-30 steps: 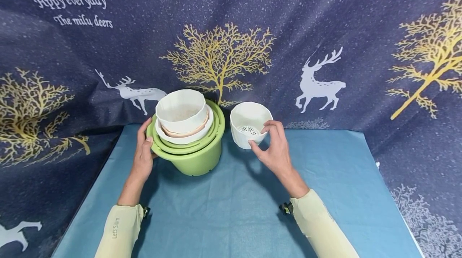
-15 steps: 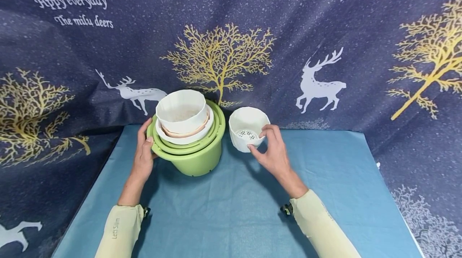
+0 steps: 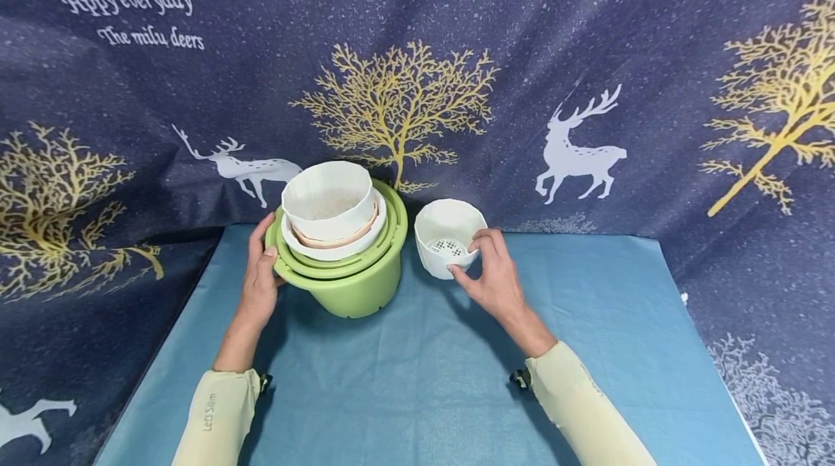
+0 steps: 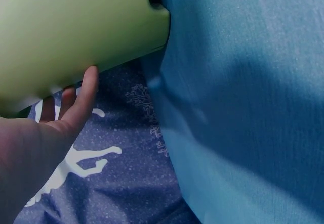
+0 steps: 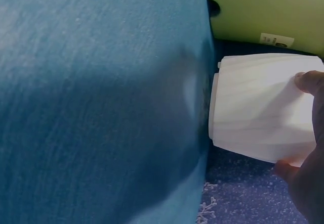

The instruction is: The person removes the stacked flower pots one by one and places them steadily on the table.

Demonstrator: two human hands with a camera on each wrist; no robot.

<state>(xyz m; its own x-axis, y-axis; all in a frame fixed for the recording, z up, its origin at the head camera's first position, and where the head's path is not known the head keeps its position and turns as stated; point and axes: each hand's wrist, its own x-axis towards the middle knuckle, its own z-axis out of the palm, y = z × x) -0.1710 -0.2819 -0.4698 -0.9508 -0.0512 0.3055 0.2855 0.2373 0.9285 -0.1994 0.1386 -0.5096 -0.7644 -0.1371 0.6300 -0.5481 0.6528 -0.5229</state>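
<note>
We see the right hand (image 3: 493, 270) pinching the small white pot (image 3: 449, 237), now lower and nearer the green pot (image 3: 355, 285) than a second ago, by the worktop's (image 3: 424, 379) far edge. The left hand (image 3: 259, 272) still rests spread against the green pot's rim.

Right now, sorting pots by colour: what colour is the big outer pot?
Light green, best seen in the head view.

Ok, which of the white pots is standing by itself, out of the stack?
The small white pot held by the right hand, beside the green pot; the others sit nested inside that.
</note>
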